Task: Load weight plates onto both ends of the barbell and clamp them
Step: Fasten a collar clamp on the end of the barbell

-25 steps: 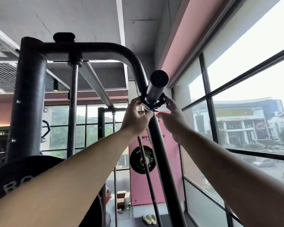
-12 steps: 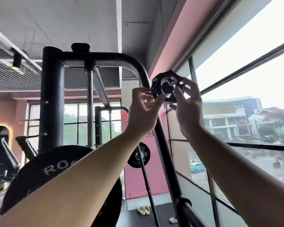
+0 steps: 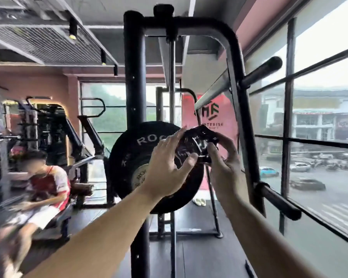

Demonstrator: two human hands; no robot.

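Head view: holding a black plastic clamp collar (image 3: 197, 141) between left hand (image 3: 169, 157) and right hand (image 3: 223, 163), just in front of the big black round rubber weight plate (image 3: 129, 153) by the black steel rack upright (image 3: 134, 87). Left fingers (image 3: 177, 136) curling round its near side, right fingers (image 3: 228, 142) pinching the far side. Probably working the lever open, blur hiding detail. Seemingly entering the clamping step. Next: finding the bar sleeve, hidden here, sliding the collar tight against the plate, then locking.
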